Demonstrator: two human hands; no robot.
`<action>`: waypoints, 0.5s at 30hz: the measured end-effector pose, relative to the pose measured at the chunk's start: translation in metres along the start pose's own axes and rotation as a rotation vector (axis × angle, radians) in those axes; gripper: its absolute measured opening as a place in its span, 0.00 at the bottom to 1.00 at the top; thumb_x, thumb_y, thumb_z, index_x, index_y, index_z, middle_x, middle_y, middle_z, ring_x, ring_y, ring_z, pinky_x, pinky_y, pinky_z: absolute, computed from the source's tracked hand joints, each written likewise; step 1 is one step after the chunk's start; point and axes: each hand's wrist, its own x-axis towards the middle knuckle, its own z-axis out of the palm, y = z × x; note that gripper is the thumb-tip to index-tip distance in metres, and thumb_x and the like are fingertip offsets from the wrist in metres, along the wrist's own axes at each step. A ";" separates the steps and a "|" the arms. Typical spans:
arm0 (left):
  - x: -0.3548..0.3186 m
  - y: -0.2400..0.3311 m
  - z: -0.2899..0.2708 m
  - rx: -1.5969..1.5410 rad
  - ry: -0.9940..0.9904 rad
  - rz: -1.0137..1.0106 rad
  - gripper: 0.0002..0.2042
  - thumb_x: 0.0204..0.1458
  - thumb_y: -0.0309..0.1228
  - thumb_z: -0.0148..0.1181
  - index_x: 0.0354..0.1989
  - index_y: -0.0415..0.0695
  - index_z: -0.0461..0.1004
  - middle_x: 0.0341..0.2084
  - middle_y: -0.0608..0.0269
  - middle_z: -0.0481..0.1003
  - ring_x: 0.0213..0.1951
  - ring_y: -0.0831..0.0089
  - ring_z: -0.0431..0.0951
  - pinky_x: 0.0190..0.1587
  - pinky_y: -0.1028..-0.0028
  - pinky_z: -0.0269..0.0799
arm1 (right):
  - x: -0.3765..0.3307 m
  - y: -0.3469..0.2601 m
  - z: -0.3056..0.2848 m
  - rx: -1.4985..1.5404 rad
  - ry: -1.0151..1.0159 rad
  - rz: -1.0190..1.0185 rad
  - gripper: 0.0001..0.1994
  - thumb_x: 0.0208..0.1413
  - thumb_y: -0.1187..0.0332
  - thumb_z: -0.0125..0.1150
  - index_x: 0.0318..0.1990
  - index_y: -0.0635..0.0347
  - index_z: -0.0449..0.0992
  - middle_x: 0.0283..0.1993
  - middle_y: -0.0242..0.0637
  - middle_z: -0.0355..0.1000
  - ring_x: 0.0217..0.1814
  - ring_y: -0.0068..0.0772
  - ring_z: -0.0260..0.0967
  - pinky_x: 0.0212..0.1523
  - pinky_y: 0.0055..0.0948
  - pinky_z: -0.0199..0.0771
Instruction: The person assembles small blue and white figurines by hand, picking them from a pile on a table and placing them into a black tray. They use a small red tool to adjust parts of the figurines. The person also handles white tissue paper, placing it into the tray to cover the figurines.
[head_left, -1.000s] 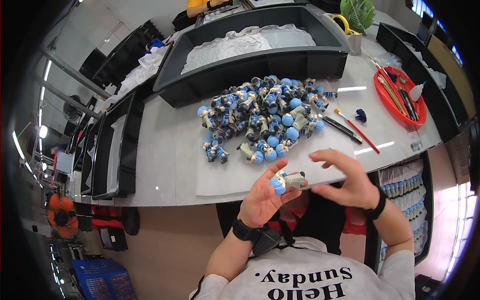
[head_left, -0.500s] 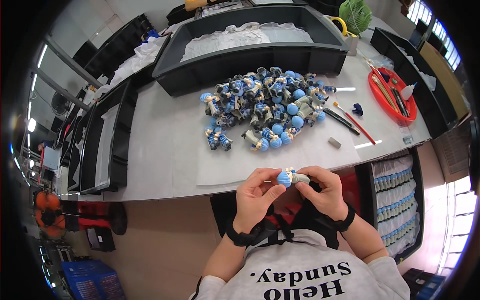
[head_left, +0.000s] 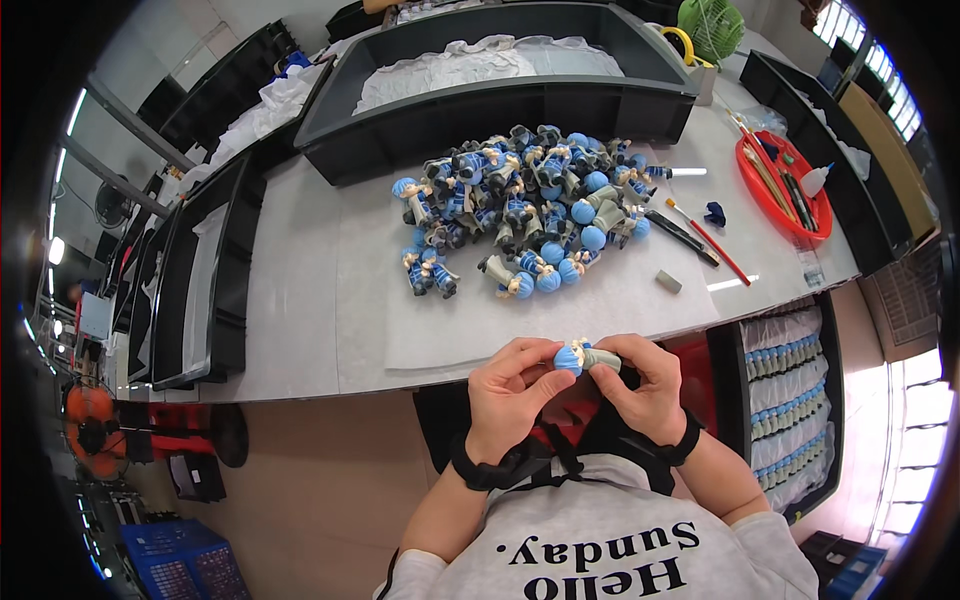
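Observation:
Between my two hands, just off the table's front edge, I hold one small figurine [head_left: 570,358] with ribbed light-blue hair and a grey-green body. My left hand [head_left: 509,398] pinches its head end with thumb and fingers. The body end is gripped by my right hand [head_left: 643,385], thumb on the near side. The figurine lies sideways, head to the left; its lower part is partly hidden by my right fingers. Ahead on the white table sheet [head_left: 450,340] is a heap of similar blue-haired figurines [head_left: 520,205], some grey-backed, some showing blue and dark clothing.
Beyond the heap stands a large black tray [head_left: 500,115] with white lining. Right of the heap lie a red-handled brush [head_left: 715,245], a black pen-like tool [head_left: 683,238], a grey block [head_left: 668,282] and a red dish [head_left: 800,215] of tools. A black crate [head_left: 840,420] beside me holds rows of figurines.
The view has shifted slightly, so the table and heap appear a little further left. Both hands keep the same hold on the figurine, with hardly any visible movement.

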 end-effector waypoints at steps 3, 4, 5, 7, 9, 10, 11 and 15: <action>0.000 0.001 0.001 0.011 0.001 0.008 0.13 0.41 0.16 0.59 0.38 0.32 0.72 0.35 0.56 0.70 0.38 0.73 0.71 0.41 0.78 0.69 | 0.000 -0.001 0.000 -0.014 0.001 -0.010 0.08 0.42 0.75 0.61 0.32 0.64 0.72 0.25 0.35 0.69 0.17 0.16 0.59 0.16 0.16 0.56; 0.000 0.001 0.001 0.012 0.003 0.006 0.13 0.41 0.16 0.59 0.38 0.32 0.72 0.35 0.56 0.70 0.37 0.73 0.71 0.41 0.78 0.69 | 0.000 -0.001 -0.001 -0.018 0.004 -0.014 0.08 0.42 0.75 0.61 0.32 0.64 0.72 0.25 0.35 0.69 0.16 0.16 0.59 0.16 0.16 0.56; 0.000 0.001 0.001 0.012 0.005 0.004 0.13 0.40 0.16 0.59 0.38 0.32 0.72 0.35 0.56 0.70 0.37 0.73 0.71 0.41 0.78 0.69 | 0.000 -0.001 -0.001 -0.020 0.005 -0.019 0.08 0.42 0.75 0.61 0.32 0.64 0.72 0.25 0.35 0.69 0.16 0.16 0.59 0.16 0.16 0.56; -0.001 0.000 0.002 0.007 0.011 0.003 0.13 0.41 0.16 0.59 0.38 0.32 0.72 0.35 0.56 0.70 0.37 0.73 0.71 0.41 0.78 0.69 | 0.000 -0.001 -0.001 -0.023 0.008 -0.028 0.08 0.42 0.75 0.61 0.32 0.64 0.72 0.25 0.35 0.69 0.16 0.17 0.59 0.16 0.16 0.56; -0.001 0.001 0.003 0.013 0.013 0.007 0.13 0.41 0.17 0.59 0.37 0.32 0.72 0.35 0.56 0.71 0.37 0.74 0.71 0.40 0.78 0.68 | 0.000 -0.003 -0.002 -0.020 0.012 -0.027 0.08 0.42 0.75 0.61 0.32 0.64 0.72 0.25 0.35 0.69 0.16 0.17 0.59 0.16 0.16 0.56; -0.001 0.001 0.003 0.022 0.013 0.011 0.12 0.41 0.17 0.60 0.37 0.33 0.72 0.35 0.56 0.71 0.37 0.74 0.71 0.40 0.78 0.68 | 0.000 -0.003 -0.002 -0.018 0.014 -0.027 0.08 0.42 0.75 0.61 0.32 0.64 0.72 0.25 0.35 0.69 0.16 0.18 0.59 0.16 0.16 0.57; -0.001 0.001 0.003 0.030 0.013 0.016 0.12 0.41 0.17 0.60 0.37 0.33 0.72 0.35 0.56 0.71 0.37 0.74 0.71 0.40 0.79 0.68 | 0.000 -0.003 -0.002 -0.022 0.014 -0.033 0.08 0.42 0.74 0.61 0.32 0.64 0.72 0.25 0.35 0.69 0.17 0.18 0.60 0.16 0.16 0.57; -0.001 0.001 0.004 0.025 0.021 0.021 0.12 0.41 0.18 0.60 0.37 0.33 0.73 0.34 0.57 0.71 0.36 0.74 0.71 0.39 0.79 0.67 | 0.000 -0.002 -0.002 -0.027 0.020 -0.051 0.08 0.41 0.74 0.61 0.32 0.64 0.72 0.25 0.36 0.69 0.18 0.20 0.61 0.17 0.17 0.58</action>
